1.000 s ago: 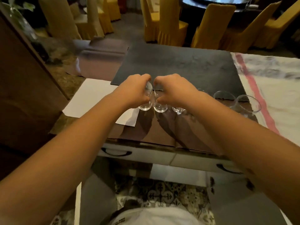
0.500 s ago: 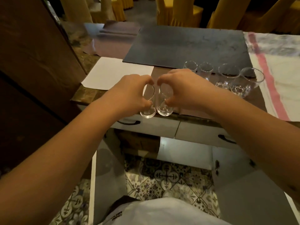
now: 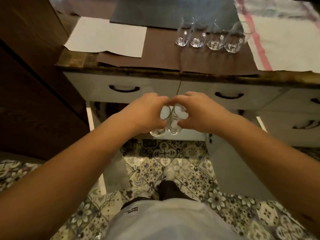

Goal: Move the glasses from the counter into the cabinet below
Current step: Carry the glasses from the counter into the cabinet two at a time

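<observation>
My left hand [image 3: 147, 113] grips a small clear glass [image 3: 160, 124], and my right hand [image 3: 197, 112] grips another clear glass [image 3: 175, 122] right beside it. Both glasses hang side by side below the counter edge [image 3: 173, 72], in front of the open cabinet [image 3: 98, 110] under the drawers. Several more clear glasses [image 3: 207, 39] stand in a row on the brown counter top, far right of centre.
Two open cabinet doors [image 3: 112, 167] [image 3: 230, 167] flank the opening. Drawers with dark handles [image 3: 124, 88] sit under the counter. A white sheet [image 3: 107, 36], a dark slate mat [image 3: 164, 11] and a striped cloth [image 3: 285, 40] lie on the counter. Dark wooden furniture [image 3: 31, 84] stands left.
Both hands lifted their glasses off the counter and brought them down and toward me, past the counter edge to the cabinet opening. The view tilted downward.
</observation>
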